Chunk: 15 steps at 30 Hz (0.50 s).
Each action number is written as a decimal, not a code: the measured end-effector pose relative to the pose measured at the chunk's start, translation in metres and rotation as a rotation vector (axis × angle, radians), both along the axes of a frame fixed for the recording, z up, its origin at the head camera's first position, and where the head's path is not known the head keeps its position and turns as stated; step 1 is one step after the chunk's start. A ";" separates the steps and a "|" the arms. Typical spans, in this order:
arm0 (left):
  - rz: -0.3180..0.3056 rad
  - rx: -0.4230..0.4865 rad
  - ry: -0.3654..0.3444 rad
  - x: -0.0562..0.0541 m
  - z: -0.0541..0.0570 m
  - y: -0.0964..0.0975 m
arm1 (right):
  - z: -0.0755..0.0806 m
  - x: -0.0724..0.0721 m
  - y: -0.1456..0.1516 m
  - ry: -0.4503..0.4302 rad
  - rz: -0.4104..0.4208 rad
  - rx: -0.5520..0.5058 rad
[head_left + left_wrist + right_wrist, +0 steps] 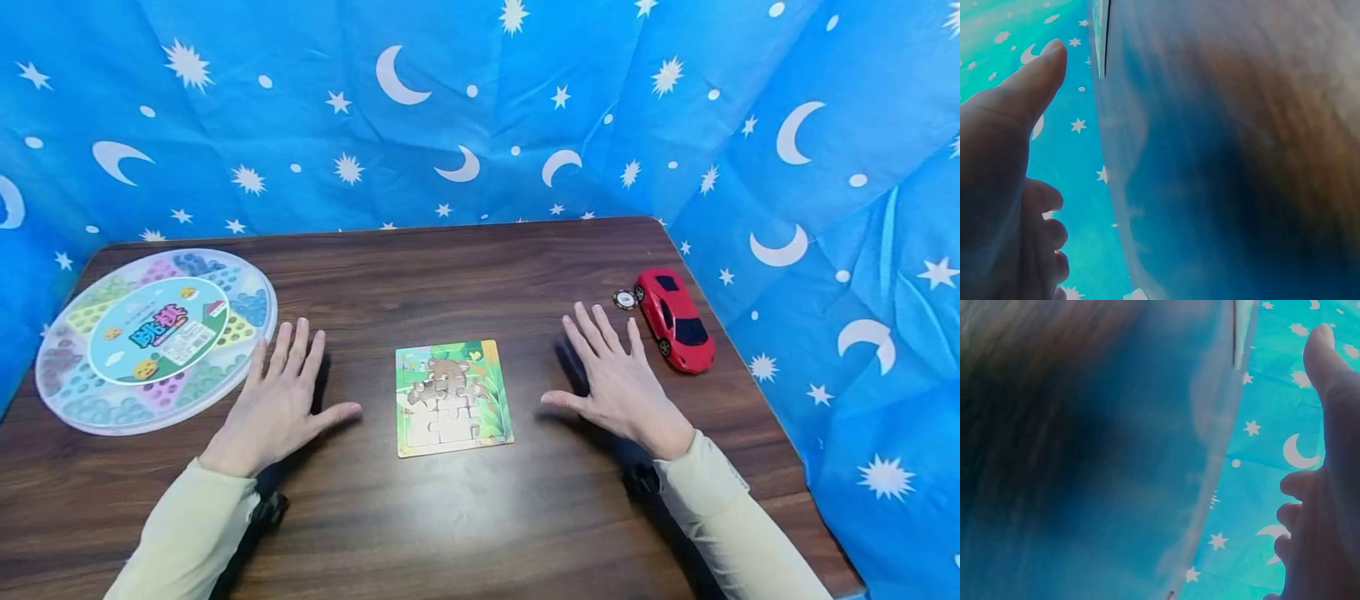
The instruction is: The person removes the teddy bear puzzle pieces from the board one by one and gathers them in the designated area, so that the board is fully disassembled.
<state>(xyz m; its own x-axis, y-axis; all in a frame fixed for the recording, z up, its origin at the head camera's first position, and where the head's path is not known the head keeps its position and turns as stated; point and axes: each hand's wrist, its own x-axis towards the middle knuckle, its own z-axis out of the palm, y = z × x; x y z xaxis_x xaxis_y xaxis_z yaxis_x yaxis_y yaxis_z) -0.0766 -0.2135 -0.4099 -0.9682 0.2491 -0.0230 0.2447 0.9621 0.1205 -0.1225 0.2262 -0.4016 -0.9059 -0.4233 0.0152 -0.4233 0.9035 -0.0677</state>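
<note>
One puzzle (454, 400) lies between left hand (275, 410) and right hand (621, 387), spread, apart; game board (157, 333), chip (624, 299), red car (677, 322) alongside. Brown table (450, 533), blue cloth (495, 108).

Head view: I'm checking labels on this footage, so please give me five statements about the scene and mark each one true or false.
1. The square puzzle lies between the left hand and the right hand. True.
2. The left hand grips the square puzzle. False: its fingers are spread and hold nothing.
3. A small round chip lies beside the red toy car. True.
4. A round game board lies on the left part of the table. True.
5. The red toy car stands on the round game board. False: it stands on the table, towards the right edge.
</note>
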 end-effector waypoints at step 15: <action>-0.238 0.175 -0.098 -0.001 -0.009 0.053 | 0.016 -0.004 -0.068 -0.103 0.157 -0.186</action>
<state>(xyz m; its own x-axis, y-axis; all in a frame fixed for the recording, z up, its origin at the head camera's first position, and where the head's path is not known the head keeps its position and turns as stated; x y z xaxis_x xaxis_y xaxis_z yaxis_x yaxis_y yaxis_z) -0.0774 -0.1608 -0.4184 -0.8776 0.4768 -0.0503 0.4394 0.8417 0.3138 -0.1261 0.1582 -0.3853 -0.8301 -0.5574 0.0171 -0.5396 0.7952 -0.2765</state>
